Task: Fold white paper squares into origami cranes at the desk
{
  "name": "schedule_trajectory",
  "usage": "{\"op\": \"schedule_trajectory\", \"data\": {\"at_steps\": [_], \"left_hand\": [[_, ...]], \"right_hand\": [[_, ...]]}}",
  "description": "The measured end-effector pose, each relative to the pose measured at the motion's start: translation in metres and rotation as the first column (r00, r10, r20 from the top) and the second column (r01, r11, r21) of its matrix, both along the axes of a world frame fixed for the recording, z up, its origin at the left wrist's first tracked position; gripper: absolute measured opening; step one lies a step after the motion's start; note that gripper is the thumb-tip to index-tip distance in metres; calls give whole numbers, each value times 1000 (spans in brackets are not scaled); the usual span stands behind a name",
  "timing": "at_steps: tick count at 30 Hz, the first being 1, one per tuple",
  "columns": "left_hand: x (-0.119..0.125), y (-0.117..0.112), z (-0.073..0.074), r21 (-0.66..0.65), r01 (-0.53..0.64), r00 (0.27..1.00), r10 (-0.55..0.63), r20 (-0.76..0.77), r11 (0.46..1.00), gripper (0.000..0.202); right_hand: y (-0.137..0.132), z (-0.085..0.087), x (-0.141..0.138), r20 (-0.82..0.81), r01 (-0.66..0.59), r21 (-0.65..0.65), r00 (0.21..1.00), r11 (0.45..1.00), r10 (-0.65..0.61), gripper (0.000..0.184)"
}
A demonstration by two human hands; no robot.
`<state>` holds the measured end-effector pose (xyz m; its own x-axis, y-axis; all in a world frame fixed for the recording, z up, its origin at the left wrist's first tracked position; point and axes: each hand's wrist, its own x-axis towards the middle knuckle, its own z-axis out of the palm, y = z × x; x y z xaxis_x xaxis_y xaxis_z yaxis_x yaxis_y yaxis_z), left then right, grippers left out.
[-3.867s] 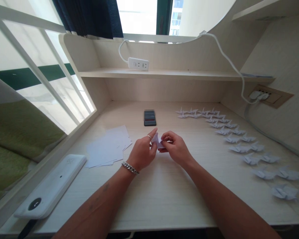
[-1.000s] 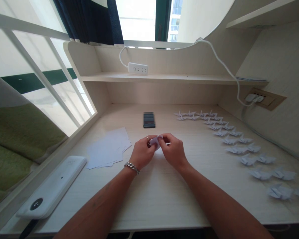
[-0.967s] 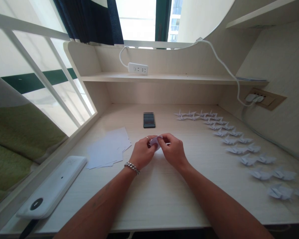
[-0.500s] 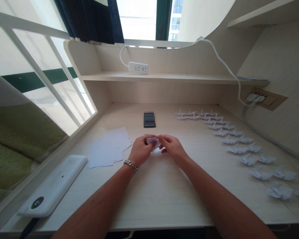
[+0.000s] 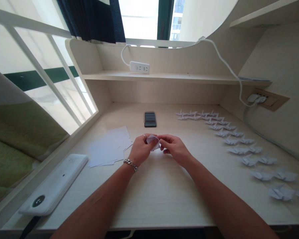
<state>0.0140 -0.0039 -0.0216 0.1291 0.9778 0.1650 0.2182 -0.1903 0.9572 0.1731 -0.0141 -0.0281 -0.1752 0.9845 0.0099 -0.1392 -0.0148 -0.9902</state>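
A small folded piece of white paper (image 5: 153,139) is held up between my two hands, just above the desk. My left hand (image 5: 141,148), with a ring and a chain bracelet, pinches its left side, thumb across the front. At the paper's right edge, my right hand (image 5: 173,146) grips with thumb and forefinger. Fingers cover part of the folds. Loose white sheets (image 5: 107,147) lie spread to the left of my left hand. Off to the right, folded paper cranes (image 5: 230,141) stand in a long double line that bends along the back.
Behind my hands lies a small dark phone-like object (image 5: 150,119). A long white device (image 5: 56,182) with a black cable rests along the desk's left edge. On the shelf (image 5: 174,77) sits a white power strip (image 5: 139,67). A white cord runs to the wall socket (image 5: 270,99).
My right fingers have shifted slightly along the paper's right edge, and more of the paper's top now shows. The left hand keeps its pinch. The view has shifted a little.
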Motion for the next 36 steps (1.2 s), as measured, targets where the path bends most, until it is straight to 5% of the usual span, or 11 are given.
{"op": "schedule_trajectory", "data": {"at_steps": [13,25,36], "left_hand": [[3,-2,-1,85,97,995,-100,30,992,21],[10,-7,7,-94,74,951,-43,306,993,35],[7,-5,6,-17,-5,987,7,163,1000,32]], "right_hand": [[0,-4,-4,159,148,280,967,948,-198,28],[-4,-3,-9,225,291,428,883,856,-413,20],[2,-4,-6,120,261,276,945,925,-303,19]]}}
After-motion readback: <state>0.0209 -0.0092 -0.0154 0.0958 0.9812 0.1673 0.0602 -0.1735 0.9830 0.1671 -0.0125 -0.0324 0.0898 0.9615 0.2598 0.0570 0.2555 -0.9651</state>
